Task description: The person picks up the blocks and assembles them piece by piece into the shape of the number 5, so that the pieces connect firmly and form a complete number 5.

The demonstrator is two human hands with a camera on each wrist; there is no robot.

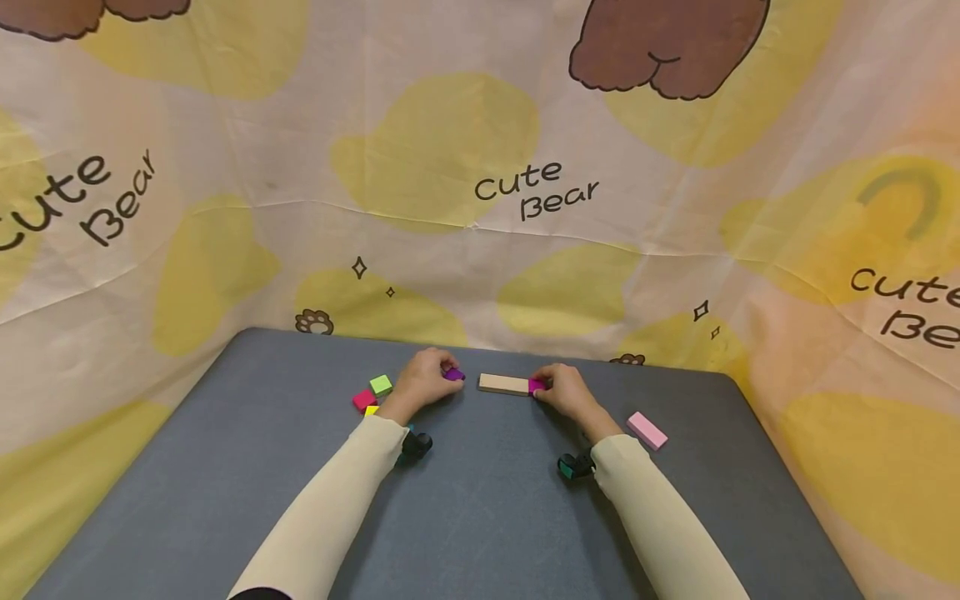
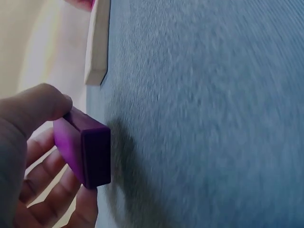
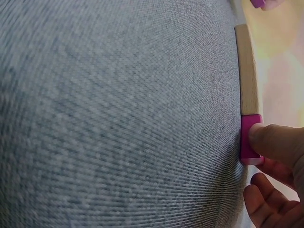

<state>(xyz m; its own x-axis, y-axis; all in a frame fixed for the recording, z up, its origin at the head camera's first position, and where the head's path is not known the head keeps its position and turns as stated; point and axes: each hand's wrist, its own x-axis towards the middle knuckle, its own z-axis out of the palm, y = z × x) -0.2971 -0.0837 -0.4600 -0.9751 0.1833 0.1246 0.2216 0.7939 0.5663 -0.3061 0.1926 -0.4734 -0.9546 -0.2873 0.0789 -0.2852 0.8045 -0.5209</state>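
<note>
Grey tabletop [image 1: 487, 517], rounded at its far corners; across its near part reach two forearms in cream sleeves [image 1: 660, 508], a dark device [image 1: 417, 446] at each wrist. At right, a pink block [image 1: 647, 430] lies alone, set obliquely, just beside the right forearm. At left, a yellow block [image 1: 371, 411], partly hidden by the left wrist, lies near a red block [image 1: 364, 401] and a green block [image 1: 381, 385]. Toward the far edge, the right hand [image 1: 566, 392] pinches a magenta block [image 3: 245, 142] between thumb and fingers; this block meets the right end of a long wooden block [image 1: 504, 383], touching it end to end. Opposite, the left hand [image 1: 425, 379] grips a purple block [image 2: 95, 147], thumb at one end and fingers at the other, near the wooden block's left end but apart from it. Beyond, a cloth [image 1: 450, 275] with yellow patches, brown bear feet and "Cute Bear" lettering encloses the table.
</note>
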